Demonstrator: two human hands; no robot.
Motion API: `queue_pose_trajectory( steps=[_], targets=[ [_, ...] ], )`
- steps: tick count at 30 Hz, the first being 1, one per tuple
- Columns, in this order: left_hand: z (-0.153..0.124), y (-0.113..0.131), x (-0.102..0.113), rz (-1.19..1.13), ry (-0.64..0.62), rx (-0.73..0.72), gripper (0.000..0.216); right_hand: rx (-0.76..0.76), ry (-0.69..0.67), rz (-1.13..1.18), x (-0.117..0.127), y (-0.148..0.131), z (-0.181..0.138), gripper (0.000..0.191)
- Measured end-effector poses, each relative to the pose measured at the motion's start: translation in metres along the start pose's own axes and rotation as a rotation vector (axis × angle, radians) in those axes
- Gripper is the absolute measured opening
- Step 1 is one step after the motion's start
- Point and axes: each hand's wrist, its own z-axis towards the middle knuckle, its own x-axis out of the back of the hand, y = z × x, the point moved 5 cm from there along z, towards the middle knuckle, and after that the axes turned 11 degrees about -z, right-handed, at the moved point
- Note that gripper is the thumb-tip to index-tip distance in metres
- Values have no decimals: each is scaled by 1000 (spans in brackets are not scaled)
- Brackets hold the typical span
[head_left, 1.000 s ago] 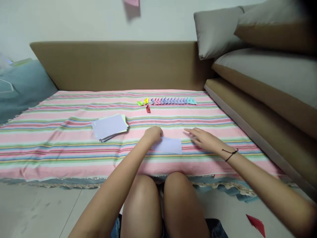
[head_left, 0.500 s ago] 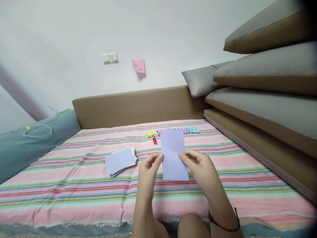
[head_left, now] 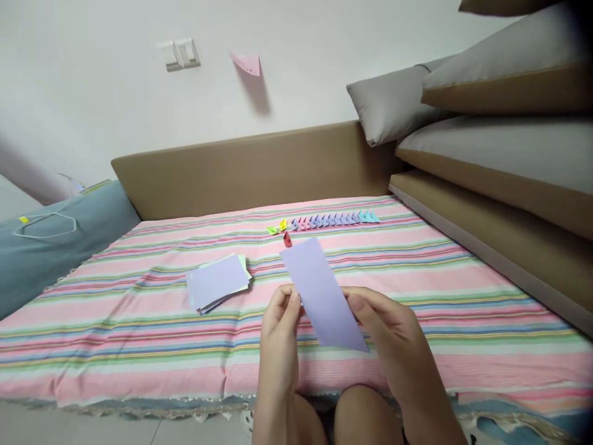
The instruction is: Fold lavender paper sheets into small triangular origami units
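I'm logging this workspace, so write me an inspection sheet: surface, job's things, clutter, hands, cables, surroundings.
Surface: striped cloth, wrinkled at left.
Job's things: purple sheet, held; paper stack; row of folded papers.
Clutter: red folded paper outside the row.
Hands: left hand and right hand hold the sheet's opposite long edges.
Cables: nothing certain; white loop, perhaps a hanger, on the blue cushion.
Surroundings: wall with switches and pink note; brown backrest; grey cushions piled at right.

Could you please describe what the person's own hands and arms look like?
The left hand and right hand are both bare, with no gloves and no rings visible. The left forearm and right forearm show no sleeves as far as the picture reaches, and no markings stand out; the upper arms are out of view.
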Motion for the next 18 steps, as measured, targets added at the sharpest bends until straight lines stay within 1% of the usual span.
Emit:
queue_pose_trajectory(
  steps=[2, 3, 4, 6, 7, 8, 9, 10, 11, 13, 14, 15, 17, 18],
  targets=[
    [-2, -12, -8, -234, -94, 202, 18, 56, 3, -35, -4, 0, -1, 28],
    [-5, -17, -14, -343, -159, 319, 19, 56, 30, -57, -5, 2, -1, 29],
    [-9, -22, -19, -436, -224, 431, 19, 34, 63, -62, -5, 6, -1, 36],
    [-17, -29, -27, -555, -331, 618, 20, -80, 89, 16, -7, 16, 0, 61],
    [-21, -33, -29, -569, -365, 683, 20, -149, 58, 99, -9, 22, 1, 70],
    [-23, -37, -29, -549, -383, 714, 21, -216, 14, 172, -12, 26, 1, 76],
    [-23, -41, -27, -501, -376, 705, 23, -267, -6, 231, -13, 29, 1, 78],
    [-22, -44, -23, -436, -343, 655, 26, -303, -4, 276, -12, 30, 1, 79],
    [-18, -45, -18, -361, -292, 572, 29, -320, 28, 303, -10, 31, 2, 78],
    [-11, -39, -6, -218, -158, 371, 32, -308, 130, 314, -2, 30, 2, 76],
    [-9, -35, -3, -156, -130, 325, 31, -293, 171, 300, 2, 30, 3, 76],
    [-8, -31, 0, -91, -120, 312, 30, -279, 199, 276, 5, 30, 3, 75],
    [-6, -19, 3, 11, -85, 278, 40, -260, 227, 220, 9, 31, 3, 75],
    [-6, -12, 5, 78, -59, 237, 37, -254, 233, 199, 10, 32, 3, 75]
  ],
)
